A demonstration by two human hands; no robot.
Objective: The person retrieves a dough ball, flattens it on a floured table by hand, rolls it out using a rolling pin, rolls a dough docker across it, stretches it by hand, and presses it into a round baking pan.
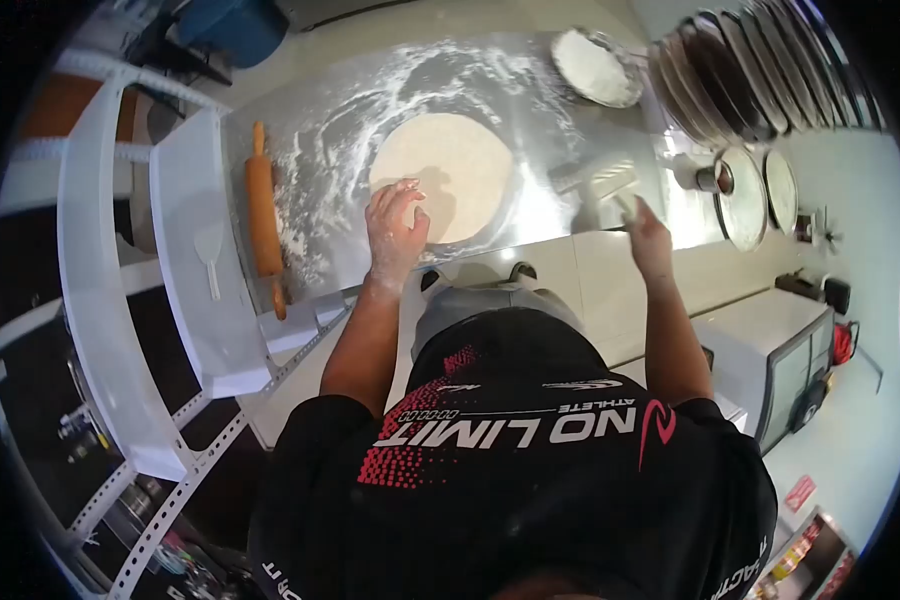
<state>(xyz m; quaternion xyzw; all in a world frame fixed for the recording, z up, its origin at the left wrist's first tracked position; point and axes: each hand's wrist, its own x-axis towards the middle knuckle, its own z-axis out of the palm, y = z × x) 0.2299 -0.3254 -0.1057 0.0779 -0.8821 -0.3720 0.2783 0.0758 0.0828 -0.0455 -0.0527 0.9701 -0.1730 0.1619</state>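
Observation:
A flat round of rolled dough (460,165) lies on the floured steel table (320,110). Over its lower left edge is my left hand (398,222), dusted with flour, its fingers loosely curved and apart, holding nothing. Whether the fingertips touch the dough I cannot tell. To the right of the dough, my right hand (650,235) is closed around the handle of a pale tool with a wide ridged head (612,180). Blur hides its exact kind, though it resembles a dough docker. The tool is apart from the dough, over the table's right part.
A wooden rolling pin (262,210) lies along the table's left side. At the back right stands a bowl of flour (597,68), near a row of stacked round pans (740,75). White shelving (185,240) with a white spatula (210,262) adjoins the left.

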